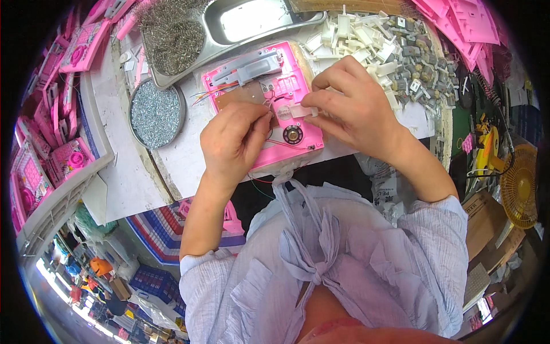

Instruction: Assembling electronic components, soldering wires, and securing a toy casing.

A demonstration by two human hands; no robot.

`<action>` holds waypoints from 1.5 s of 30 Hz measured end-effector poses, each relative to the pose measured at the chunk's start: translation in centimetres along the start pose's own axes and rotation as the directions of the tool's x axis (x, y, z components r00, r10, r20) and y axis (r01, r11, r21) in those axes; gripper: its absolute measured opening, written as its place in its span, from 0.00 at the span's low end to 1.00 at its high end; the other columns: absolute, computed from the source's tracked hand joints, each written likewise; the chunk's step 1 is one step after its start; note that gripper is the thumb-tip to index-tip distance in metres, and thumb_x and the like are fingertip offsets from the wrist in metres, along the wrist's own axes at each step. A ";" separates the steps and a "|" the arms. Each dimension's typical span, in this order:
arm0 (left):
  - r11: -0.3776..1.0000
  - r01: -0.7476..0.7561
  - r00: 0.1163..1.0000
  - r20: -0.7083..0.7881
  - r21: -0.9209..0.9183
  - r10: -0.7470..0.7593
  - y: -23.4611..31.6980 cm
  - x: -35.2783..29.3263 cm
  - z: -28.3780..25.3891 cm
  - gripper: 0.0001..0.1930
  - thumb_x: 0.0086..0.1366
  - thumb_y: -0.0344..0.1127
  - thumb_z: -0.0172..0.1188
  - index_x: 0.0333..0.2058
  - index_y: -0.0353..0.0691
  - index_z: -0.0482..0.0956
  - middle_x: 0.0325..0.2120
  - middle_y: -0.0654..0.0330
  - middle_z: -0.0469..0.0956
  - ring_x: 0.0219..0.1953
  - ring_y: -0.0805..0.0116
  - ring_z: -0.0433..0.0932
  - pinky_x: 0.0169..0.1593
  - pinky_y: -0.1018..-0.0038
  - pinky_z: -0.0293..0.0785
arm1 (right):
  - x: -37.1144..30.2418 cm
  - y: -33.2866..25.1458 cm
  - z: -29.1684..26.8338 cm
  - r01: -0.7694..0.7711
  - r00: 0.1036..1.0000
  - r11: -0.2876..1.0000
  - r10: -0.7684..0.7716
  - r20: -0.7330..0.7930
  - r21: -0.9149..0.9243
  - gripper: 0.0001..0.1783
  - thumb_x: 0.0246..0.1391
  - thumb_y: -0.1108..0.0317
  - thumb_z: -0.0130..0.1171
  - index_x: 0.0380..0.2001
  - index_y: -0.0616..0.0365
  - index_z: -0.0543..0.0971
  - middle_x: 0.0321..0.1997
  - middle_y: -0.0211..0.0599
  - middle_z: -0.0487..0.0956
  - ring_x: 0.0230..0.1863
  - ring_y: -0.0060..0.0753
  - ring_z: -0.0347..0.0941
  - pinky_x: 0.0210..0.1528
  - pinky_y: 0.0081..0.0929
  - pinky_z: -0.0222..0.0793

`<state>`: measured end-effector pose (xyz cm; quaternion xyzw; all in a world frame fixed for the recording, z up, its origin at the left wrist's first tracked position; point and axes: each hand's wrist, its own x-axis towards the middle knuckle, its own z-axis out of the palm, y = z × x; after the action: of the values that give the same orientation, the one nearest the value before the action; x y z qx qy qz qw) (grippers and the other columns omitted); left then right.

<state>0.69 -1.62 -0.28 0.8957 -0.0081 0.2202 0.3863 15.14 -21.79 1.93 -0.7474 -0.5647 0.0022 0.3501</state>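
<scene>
A pink plastic toy housing [269, 157] lies on the table before me, its inside facing up. It carries a grey plastic part [252, 70], a brown circuit board [243, 94], a round black speaker [293, 135] and thin coloured wires [215, 93]. Over the board, my left hand [235, 137] is closed in a pinch near some thin wires; what its fingertips hold is hidden. My right hand [355, 109] pinches a small translucent white plastic piece [299, 111] just above the housing, close to the speaker.
Left of the housing stands a round dish of small screws [156, 113]. A metal tray [217, 43] behind it holds a heap of springs [172, 37]. White plastic parts [358, 34] and small motors [424, 63] lie piled at back right. Pink housings [48, 149] fill the left side.
</scene>
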 end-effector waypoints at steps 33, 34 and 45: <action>0.997 -0.022 1.000 -0.012 -0.074 0.021 0.0 0.3 0.8 0.07 0.60 0.20 0.67 0.35 0.35 0.81 0.29 0.57 0.82 0.23 0.70 0.75 0.25 0.76 0.68 | -0.2 13.7 -14.6 -0.536 0.844 0.674 0.428 -0.323 -0.508 0.11 0.52 0.65 0.63 0.37 0.56 0.86 0.37 0.40 0.85 0.40 0.45 0.80 0.47 0.40 0.75; 0.997 0.018 1.000 0.004 -0.077 -0.018 0.2 0.2 0.7 0.05 0.60 0.20 0.66 0.34 0.34 0.81 0.29 0.57 0.81 0.25 0.69 0.75 0.28 0.76 0.69 | 0.0 13.9 -15.0 -0.546 0.832 0.656 0.498 -0.244 -0.521 0.12 0.51 0.65 0.63 0.38 0.56 0.86 0.36 0.41 0.85 0.40 0.45 0.80 0.47 0.41 0.75; 0.988 0.143 0.989 0.054 -0.056 -0.140 0.7 0.1 0.3 0.03 0.61 0.20 0.65 0.33 0.32 0.81 0.28 0.56 0.79 0.29 0.66 0.77 0.34 0.74 0.70 | 0.1 14.5 -13.5 -0.549 0.787 0.661 0.616 -0.048 -0.511 0.16 0.49 0.64 0.62 0.41 0.55 0.86 0.38 0.44 0.85 0.43 0.47 0.82 0.48 0.42 0.76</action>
<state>0.78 -2.35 0.04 0.8874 0.0395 0.1692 0.4271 32.78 -30.47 4.53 -0.9506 -0.2973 0.0166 0.0880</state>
